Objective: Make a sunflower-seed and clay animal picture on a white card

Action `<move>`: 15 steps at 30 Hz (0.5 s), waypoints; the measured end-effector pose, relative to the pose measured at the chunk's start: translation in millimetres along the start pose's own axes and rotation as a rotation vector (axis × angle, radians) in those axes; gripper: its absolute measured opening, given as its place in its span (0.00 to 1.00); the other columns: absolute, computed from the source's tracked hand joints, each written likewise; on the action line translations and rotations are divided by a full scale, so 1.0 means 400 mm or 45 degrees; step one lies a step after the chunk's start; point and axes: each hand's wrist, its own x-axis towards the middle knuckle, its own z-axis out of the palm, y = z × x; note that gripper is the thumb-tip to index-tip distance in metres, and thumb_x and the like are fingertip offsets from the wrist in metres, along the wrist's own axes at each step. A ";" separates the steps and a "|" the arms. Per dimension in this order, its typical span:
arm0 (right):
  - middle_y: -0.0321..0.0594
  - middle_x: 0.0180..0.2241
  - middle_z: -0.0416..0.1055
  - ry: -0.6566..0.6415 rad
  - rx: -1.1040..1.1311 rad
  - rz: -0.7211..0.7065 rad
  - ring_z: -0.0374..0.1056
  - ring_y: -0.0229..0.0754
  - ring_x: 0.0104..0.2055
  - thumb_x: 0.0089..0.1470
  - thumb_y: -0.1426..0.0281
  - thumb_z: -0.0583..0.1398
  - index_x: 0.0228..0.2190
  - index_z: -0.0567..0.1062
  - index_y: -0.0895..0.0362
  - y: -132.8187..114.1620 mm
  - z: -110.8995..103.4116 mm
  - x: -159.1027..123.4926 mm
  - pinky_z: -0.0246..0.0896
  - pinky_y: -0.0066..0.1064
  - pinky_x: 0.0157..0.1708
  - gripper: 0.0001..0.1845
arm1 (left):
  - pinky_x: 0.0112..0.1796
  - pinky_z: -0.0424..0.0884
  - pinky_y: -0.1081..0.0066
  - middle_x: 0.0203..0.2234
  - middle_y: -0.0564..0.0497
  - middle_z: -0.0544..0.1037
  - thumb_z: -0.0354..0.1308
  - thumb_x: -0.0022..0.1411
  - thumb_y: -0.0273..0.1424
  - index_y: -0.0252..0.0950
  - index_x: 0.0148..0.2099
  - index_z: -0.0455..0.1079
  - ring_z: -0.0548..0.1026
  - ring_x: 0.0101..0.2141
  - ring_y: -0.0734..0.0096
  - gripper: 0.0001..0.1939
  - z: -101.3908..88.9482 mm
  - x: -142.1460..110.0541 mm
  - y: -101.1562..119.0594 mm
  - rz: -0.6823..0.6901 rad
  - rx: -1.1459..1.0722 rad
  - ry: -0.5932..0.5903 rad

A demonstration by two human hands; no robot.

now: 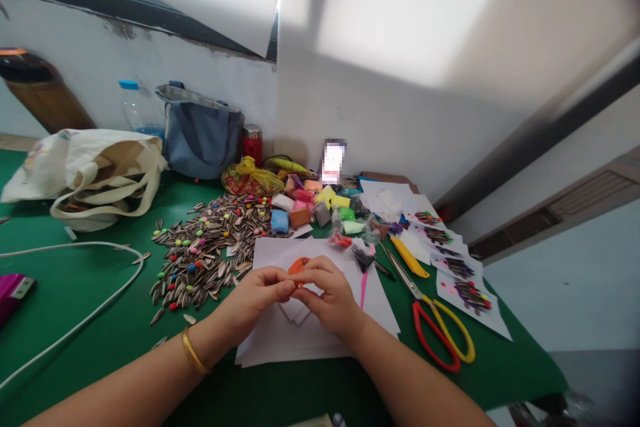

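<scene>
Over a stack of white paper (320, 350) my left hand (257, 297) and my right hand (333, 293) meet with fingertips pinched together. What lies in the pinch is too small and covered to name. Just behind the fingertips shows a round orange piece (300, 264) with dark marks; whether it is held or rests on the paper I cannot tell. Small white cards (299, 312) lie beneath my hands. Left of them spreads a heap of striped sunflower seeds (215, 247) mixed with bright coloured bits. Blocks of coloured clay (300, 216) sit beyond the paper.
Red-and-yellow scissors (437, 330) and a yellow utility knife (410, 257) lie to the right, before cards decorated with seeds (473, 297). A white cable (100, 300) curves across the left. Bags (203, 137), a red flask (253, 143) and a phone (333, 161) stand along the wall.
</scene>
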 end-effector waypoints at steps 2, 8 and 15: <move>0.40 0.33 0.71 0.034 0.013 -0.028 0.69 0.40 0.37 0.58 0.66 0.64 0.38 0.80 0.53 -0.002 0.003 0.000 0.68 0.32 0.39 0.06 | 0.33 0.62 0.72 0.25 0.53 0.72 0.67 0.54 0.42 0.34 0.31 0.74 0.66 0.30 0.71 0.16 0.002 0.000 0.003 -0.009 0.026 -0.010; 0.39 0.32 0.71 0.045 0.041 -0.012 0.69 0.39 0.36 0.56 0.71 0.65 0.36 0.81 0.53 -0.003 0.004 0.001 0.67 0.31 0.38 0.04 | 0.34 0.62 0.73 0.25 0.53 0.72 0.67 0.53 0.42 0.34 0.31 0.75 0.66 0.30 0.71 0.15 0.008 -0.002 0.017 0.046 0.131 0.034; 0.40 0.34 0.73 0.079 0.041 0.053 0.70 0.41 0.39 0.56 0.72 0.65 0.36 0.81 0.53 0.011 -0.001 -0.001 0.68 0.33 0.41 0.05 | 0.34 0.64 0.72 0.26 0.52 0.74 0.66 0.55 0.43 0.34 0.33 0.75 0.68 0.30 0.70 0.15 0.005 0.000 0.008 0.029 0.156 0.047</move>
